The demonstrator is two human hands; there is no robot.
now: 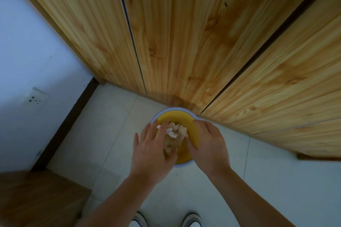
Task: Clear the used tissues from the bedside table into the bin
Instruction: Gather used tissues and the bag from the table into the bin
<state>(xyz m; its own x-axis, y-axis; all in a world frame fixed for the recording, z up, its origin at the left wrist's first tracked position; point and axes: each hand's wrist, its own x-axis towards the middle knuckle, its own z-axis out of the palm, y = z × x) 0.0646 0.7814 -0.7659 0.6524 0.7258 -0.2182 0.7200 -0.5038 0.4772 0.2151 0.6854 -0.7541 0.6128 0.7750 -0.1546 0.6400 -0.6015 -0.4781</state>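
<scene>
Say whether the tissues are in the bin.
Inside its rim: crumpled tissues show within the yellow bin; whether the left hand grips them, cannot tell.

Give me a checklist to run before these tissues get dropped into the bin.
1. Tissues above the bin opening: ok.
2. Bin upright on the floor: ok.
3. Left hand grips the tissues: ok.
4. Right hand holding them too: cannot tell.
5. Visible floor free of dropped tissues: ok.
6. Table emptied: cannot tell; only a wooden corner shows.
</scene>
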